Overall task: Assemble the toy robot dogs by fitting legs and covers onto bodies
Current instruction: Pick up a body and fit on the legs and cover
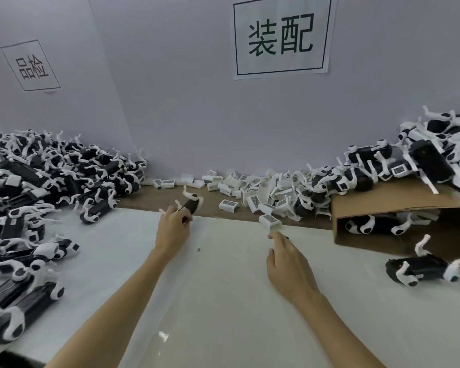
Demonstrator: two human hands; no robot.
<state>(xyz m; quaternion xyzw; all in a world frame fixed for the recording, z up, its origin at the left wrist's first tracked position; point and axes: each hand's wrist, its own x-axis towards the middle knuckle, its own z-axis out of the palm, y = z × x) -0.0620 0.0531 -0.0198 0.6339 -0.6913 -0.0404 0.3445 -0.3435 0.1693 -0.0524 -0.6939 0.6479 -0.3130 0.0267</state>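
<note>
My left hand [173, 227] grips a black toy dog body [191, 205] with white legs sticking up, held over the far edge of the white mat [223, 288]. My right hand [284, 257] reaches forward with fingers extended toward a white cover [269, 221] with a barcode label; the fingertips are just short of it and hold nothing. More white covers [252, 187] lie scattered along the wall.
A big heap of black-and-white dogs [45, 181] fills the left side. Another heap [422, 160] sits on a tipped cardboard box [398, 208] at the right. One dog [420, 269] lies alone on the mat at right. Paper signs hang on the wall.
</note>
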